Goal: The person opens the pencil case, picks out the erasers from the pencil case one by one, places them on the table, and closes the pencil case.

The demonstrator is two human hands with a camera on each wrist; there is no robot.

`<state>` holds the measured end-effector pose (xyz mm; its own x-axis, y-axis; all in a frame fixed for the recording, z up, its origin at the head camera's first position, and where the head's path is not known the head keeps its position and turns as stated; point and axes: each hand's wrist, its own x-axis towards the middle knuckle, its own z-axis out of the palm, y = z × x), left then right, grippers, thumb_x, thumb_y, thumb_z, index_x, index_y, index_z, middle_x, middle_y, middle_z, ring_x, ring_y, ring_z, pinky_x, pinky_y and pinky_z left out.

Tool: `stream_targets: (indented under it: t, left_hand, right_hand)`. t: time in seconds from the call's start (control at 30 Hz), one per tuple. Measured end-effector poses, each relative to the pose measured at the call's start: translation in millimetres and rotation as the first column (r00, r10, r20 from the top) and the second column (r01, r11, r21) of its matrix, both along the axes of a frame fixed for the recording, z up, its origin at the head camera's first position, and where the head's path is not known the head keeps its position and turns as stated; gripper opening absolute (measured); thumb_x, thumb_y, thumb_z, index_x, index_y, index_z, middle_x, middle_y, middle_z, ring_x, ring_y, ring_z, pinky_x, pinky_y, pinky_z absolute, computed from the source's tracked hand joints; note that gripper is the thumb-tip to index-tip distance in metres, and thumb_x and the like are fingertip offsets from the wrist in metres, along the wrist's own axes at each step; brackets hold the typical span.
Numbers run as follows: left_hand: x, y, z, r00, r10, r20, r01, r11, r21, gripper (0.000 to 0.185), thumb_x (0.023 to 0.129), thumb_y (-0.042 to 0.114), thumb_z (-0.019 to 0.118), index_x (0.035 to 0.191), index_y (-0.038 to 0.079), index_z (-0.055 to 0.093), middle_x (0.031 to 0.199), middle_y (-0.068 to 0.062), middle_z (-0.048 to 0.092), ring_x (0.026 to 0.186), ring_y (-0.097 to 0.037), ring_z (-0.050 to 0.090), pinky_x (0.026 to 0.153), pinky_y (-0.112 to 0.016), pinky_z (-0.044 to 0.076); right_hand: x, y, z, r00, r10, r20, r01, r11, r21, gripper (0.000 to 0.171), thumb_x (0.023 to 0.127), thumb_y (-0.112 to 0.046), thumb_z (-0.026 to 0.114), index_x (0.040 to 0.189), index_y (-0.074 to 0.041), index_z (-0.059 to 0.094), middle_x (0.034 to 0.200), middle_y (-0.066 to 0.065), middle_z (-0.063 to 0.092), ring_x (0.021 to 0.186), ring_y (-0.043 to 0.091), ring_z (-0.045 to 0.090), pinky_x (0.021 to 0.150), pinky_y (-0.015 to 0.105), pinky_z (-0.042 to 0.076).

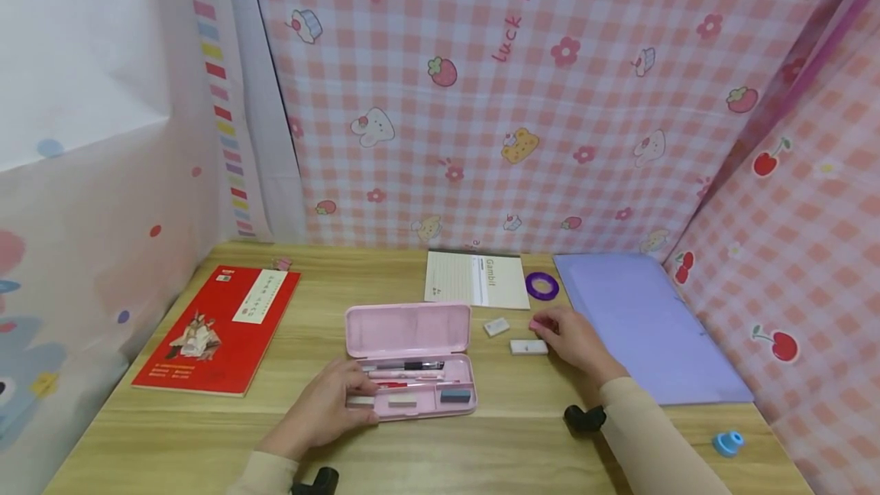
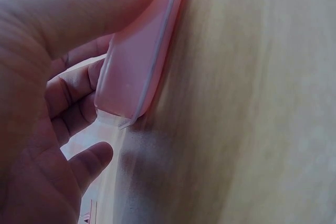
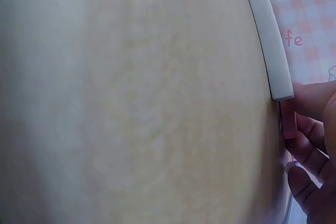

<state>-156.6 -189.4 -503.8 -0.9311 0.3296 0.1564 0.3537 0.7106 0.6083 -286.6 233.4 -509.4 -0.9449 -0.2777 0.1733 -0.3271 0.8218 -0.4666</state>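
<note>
A wooden desk (image 1: 481,449) sits inside walls of pink checked cloth. At far left lies a red booklet (image 1: 218,331). Next, near the front middle, an open pink pencil case (image 1: 411,361) rests flat, its lid tipped back, with pens and small erasers in its tray. The left hand (image 1: 323,407) grips the case's front left corner, thumb along the rim and fingers curled beside the wall. Behind the case lies a white notepad (image 1: 476,279), then a purple tape roll (image 1: 541,286). Just right of the case are two white erasers (image 1: 496,327), one nearer (image 1: 528,347). The right hand (image 1: 576,341) pinches a small pink eraser (image 1: 536,324) at its fingertips, on the desk beside them. Further right lies a lilac folder (image 1: 646,327), and near the front right edge a small blue sharpener (image 1: 728,443).
</note>
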Motion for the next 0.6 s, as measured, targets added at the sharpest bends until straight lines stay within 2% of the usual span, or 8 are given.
stream_targets:
  t: [0.4,0.6]
  left_hand:
    - [0.4,0.0,0.5,1.000,-0.003,-0.021,0.003,1.000,-0.010,0.029,0.066,0.026,0.088,0.091,0.019,0.074,0.097,0.013,0.059,0.096,-0.010,0.049,0.088,-0.038,0.046]
    - [0.0,-0.2,-0.3,1.000,0.003,-0.017,-0.003,1.000,-0.005,0.030,0.066,0.026,0.088,0.092,0.020,0.074,0.100,0.011,0.060,0.097,-0.010,0.050,0.088,-0.039,0.046]
  right_hand:
    - [1.3,0.7,-0.6,1.000,-0.012,-0.001,0.012,1.000,-0.015,0.019,0.091,-0.027,0.067,0.100,-0.012,0.073,0.095,0.002,0.066,0.087,0.016,0.058,0.078,0.040,0.050]
    - [8.2,-0.3,5.7,0.999,-0.033,-0.020,0.032,0.997,-0.071,0.023,0.090,-0.025,0.069,0.105,-0.008,0.071,0.103,0.009,0.067,0.095,0.026,0.063,0.083,0.046,0.051]
